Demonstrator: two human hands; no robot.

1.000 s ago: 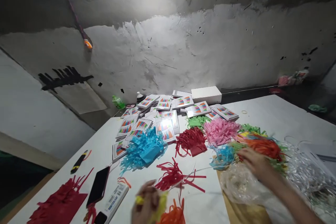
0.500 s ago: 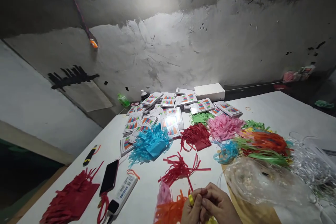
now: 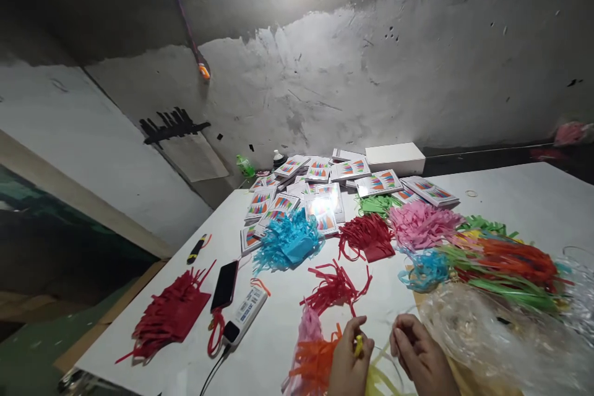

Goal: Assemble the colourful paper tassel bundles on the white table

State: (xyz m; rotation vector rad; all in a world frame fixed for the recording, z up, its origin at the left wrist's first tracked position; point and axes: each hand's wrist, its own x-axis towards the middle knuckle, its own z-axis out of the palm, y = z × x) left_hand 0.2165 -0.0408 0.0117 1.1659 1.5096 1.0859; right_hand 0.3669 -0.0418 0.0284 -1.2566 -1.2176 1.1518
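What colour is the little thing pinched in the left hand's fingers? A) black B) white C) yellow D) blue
C: the left hand pinches a small yellow piece just above the orange paper fringe, with the right hand close beside it.

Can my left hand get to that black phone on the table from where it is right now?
Probably yes. The left hand pinches a small yellow piece near the table's front edge; the black phone lies farther left with only bare table and a white power bank between. It would have to let go first.
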